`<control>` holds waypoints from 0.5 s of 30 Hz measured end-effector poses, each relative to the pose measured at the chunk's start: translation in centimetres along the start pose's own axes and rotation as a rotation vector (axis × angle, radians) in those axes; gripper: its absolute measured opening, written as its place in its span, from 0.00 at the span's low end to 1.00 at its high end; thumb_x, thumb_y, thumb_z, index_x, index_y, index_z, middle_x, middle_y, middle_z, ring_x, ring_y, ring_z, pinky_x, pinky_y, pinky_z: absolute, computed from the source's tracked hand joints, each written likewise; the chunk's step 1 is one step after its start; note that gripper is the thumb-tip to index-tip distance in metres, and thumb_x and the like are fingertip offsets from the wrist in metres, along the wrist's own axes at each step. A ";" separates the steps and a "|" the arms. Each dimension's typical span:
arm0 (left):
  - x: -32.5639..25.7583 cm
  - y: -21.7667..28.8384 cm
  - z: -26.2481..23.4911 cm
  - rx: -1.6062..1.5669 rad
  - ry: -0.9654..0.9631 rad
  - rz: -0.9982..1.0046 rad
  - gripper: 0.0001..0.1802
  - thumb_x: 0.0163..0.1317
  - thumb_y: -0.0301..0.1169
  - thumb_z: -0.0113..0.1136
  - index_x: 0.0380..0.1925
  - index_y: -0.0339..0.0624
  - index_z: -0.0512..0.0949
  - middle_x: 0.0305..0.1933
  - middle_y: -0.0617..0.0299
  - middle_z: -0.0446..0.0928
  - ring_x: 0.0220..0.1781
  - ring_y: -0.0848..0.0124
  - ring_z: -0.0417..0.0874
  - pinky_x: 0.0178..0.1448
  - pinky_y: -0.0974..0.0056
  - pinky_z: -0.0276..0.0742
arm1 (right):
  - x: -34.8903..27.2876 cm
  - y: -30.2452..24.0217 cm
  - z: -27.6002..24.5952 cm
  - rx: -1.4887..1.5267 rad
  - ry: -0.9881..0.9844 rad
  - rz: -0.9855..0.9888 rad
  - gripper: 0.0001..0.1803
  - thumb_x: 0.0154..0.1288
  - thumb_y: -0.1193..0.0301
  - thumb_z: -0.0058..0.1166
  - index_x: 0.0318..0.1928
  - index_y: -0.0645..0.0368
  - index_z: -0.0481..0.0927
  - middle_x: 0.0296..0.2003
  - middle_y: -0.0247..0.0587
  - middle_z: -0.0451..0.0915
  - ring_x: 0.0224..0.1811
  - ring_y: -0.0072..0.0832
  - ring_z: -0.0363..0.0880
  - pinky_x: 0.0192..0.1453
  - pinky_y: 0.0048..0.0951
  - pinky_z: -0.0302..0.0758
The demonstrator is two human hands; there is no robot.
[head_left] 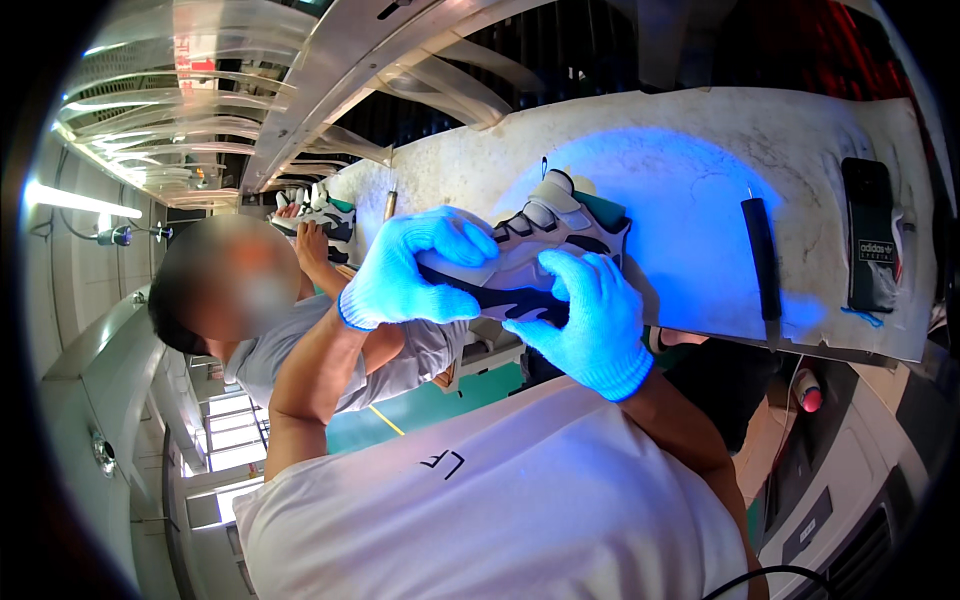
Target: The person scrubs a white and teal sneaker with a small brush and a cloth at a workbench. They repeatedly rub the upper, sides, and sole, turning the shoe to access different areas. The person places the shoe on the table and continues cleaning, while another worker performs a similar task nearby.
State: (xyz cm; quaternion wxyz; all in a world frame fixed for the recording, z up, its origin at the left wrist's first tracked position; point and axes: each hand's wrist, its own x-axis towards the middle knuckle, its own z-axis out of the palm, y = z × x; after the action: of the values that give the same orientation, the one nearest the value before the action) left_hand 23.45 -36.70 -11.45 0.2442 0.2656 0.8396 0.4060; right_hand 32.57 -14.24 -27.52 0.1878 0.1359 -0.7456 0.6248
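A white and grey sneaker (545, 228) with black patches and dark green at its collar is held on its side above the table's near edge. My left hand (418, 268), in a knitted glove lit blue, wraps round the toe end with its thumb by the black sole edge. My gloved right hand (592, 318) grips the sneaker farther back, fingers on the upper and thumb along the sole side. The sole's underside is mostly hidden from view.
Blue light falls on the pale-covered table (690, 210). A black-handled tool (760, 250) lies right of the sneaker, a black phone (867, 225) beyond it. At left a co-worker (300, 330) handles other sneakers (335, 215) near a thin-tipped tool (390, 205).
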 end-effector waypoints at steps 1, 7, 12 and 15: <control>0.1 0.2 0.0 0.018 0.000 0.019 0.29 0.43 0.34 0.95 0.43 0.37 0.88 0.55 0.49 0.91 0.65 0.50 0.90 0.70 0.50 0.84 | 0.1 0.0 -0.1 0.006 -0.018 0.019 0.48 0.47 0.58 0.93 0.66 0.54 0.79 0.46 0.38 0.83 0.41 0.35 0.84 0.43 0.39 0.85; 1.9 2.7 1.1 0.394 0.028 0.220 0.36 0.39 0.47 0.98 0.43 0.39 0.88 0.51 0.49 0.91 0.56 0.49 0.93 0.61 0.50 0.88 | -0.4 -0.1 -1.1 0.034 0.006 0.052 0.50 0.48 0.58 0.93 0.69 0.56 0.78 0.47 0.38 0.83 0.40 0.34 0.85 0.42 0.37 0.85; 2.5 5.2 2.6 0.499 0.037 0.233 0.35 0.39 0.47 0.98 0.40 0.38 0.87 0.47 0.50 0.91 0.49 0.54 0.94 0.52 0.56 0.89 | -2.5 -3.1 -1.2 0.217 0.057 0.289 0.48 0.56 0.59 0.90 0.72 0.60 0.76 0.41 0.40 0.82 0.38 0.29 0.86 0.40 0.35 0.85; 2.8 5.9 3.1 0.525 0.038 0.238 0.34 0.39 0.46 0.98 0.39 0.37 0.88 0.46 0.51 0.91 0.47 0.56 0.94 0.50 0.58 0.89 | -3.5 -4.1 -1.2 0.241 0.077 0.299 0.48 0.60 0.61 0.88 0.74 0.63 0.74 0.39 0.41 0.81 0.38 0.29 0.86 0.40 0.34 0.85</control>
State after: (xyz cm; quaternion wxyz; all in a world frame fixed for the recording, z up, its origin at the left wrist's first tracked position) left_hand 24.81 -30.10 -8.85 0.1017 0.4088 0.8833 0.2056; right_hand 37.58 -13.91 -25.28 0.1033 0.0211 -0.6695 0.7353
